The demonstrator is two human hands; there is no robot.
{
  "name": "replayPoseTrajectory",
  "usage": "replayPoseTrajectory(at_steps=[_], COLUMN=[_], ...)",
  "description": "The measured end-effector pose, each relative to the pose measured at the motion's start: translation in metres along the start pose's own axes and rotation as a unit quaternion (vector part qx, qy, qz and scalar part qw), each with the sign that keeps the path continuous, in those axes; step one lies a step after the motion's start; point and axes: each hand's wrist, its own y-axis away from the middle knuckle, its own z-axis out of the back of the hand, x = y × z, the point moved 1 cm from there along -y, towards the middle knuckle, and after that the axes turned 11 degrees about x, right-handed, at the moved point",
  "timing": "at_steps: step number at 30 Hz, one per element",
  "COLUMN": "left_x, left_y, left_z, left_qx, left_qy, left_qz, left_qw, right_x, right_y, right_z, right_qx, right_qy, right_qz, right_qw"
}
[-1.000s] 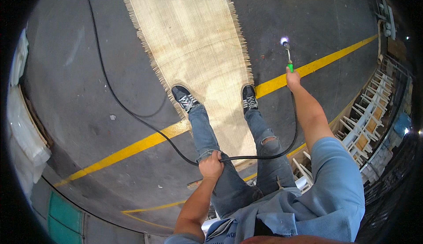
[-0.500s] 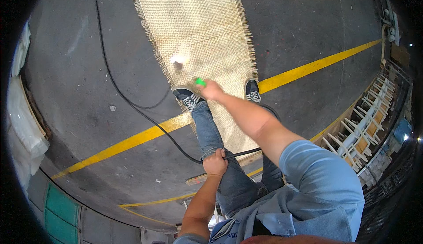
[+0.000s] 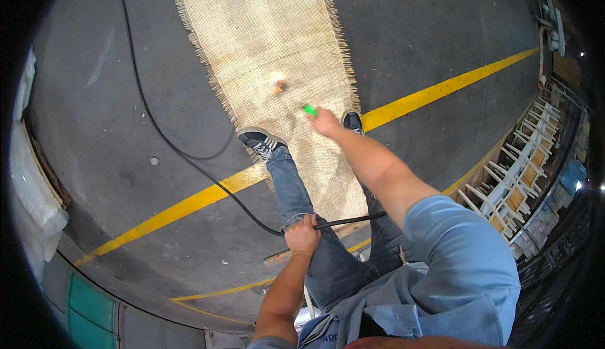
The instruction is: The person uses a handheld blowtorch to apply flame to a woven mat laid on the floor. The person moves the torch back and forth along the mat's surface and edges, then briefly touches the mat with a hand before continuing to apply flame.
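Note:
A long strip of straw-coloured woven cane sheet with fringed sides lies on the floor, partly between and under my feet. Closed around a green-handled gas torch, my right hand is stretched out over the strip. The torch's thin front part is blurred, and a small bright flame glows ahead of it above the weave. My left hand, by my left knee, grips a black hose. That hose runs on across my legs toward the right.
Near the strip's fringed edge stands my left shoe; my right shoe is at its other edge. A yellow line crosses the dark floor. White wooden frames are stacked at right, plastic-wrapped goods at far left.
My right hand has swept the torch to the right, and the flame has shifted from the strip's left edge toward its middle. My left hand keeps its grip on the hose.

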Motion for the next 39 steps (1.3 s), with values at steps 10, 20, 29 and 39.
replayPoseTrajectory(at_steps=[10, 20, 29, 39], left_x=[0.012, 0.013, 0.012, 0.01], left_y=[0.011, 0.01, 0.01, 0.006], left_z=[0.004, 0.003, -0.004, -0.008], left_qx=[0.018, 0.027, 0.019, 0.009], left_qy=[-0.004, -0.007, -0.021, -0.026], left_qz=[0.034, 0.043, 0.046, 0.046], left_qw=[0.999, 0.999, 0.999, 0.999], right_x=[-0.18, -0.101, 0.083, 0.085], right_y=[0.03, 0.001, 0.034, 0.034], right_z=[0.146, 0.032, -0.101, -0.111], right_qx=[-0.288, -0.135, 0.138, 0.144], right_qy=[-0.059, -0.066, -0.033, -0.031], right_qz=[-0.148, -0.042, 0.104, 0.135], right_qw=[0.944, 0.988, 0.984, 0.98])
